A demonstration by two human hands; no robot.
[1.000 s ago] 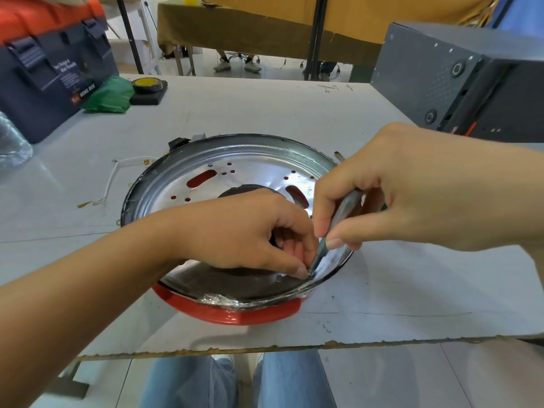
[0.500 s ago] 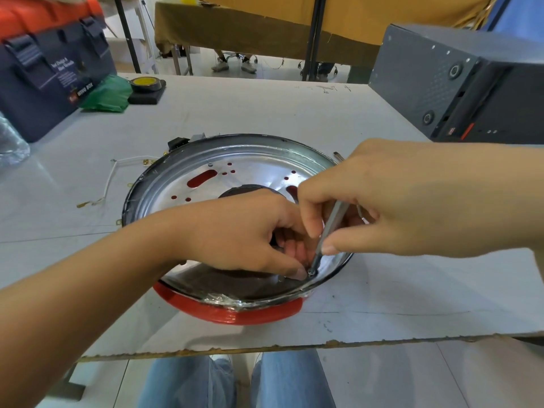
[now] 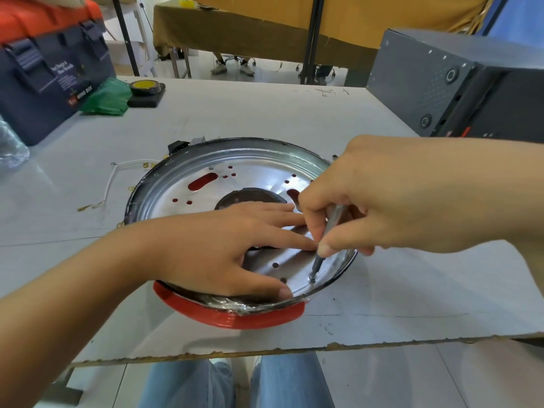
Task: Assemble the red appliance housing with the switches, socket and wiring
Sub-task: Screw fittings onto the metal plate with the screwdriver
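Note:
The red appliance housing (image 3: 235,318) lies on the white table, with a round silver metal plate (image 3: 247,172) set in its top. My left hand (image 3: 223,245) lies flat on the plate with straight fingers, the thumb at the near rim. My right hand (image 3: 391,198) pinches a thin screwdriver (image 3: 325,242) between thumb and fingers. The screwdriver's tip stands on a small screw (image 3: 312,278) near the plate's near right rim. A black socket part (image 3: 176,145) shows at the housing's far left edge. A white wire (image 3: 110,184) with brass terminals lies on the table to the left.
A dark toolbox (image 3: 44,81) with an orange lid stands at the far left, with a green bag (image 3: 107,97) and a yellow tape roll (image 3: 145,87) beside it. A grey metal case (image 3: 459,89) stands at the far right. The table's ragged front edge (image 3: 294,347) is close below the housing.
My left hand has opened from a curled pinch at the screw and now lies flat on the plate. My right hand stays on the screwdriver, which stands steeper on the screw.

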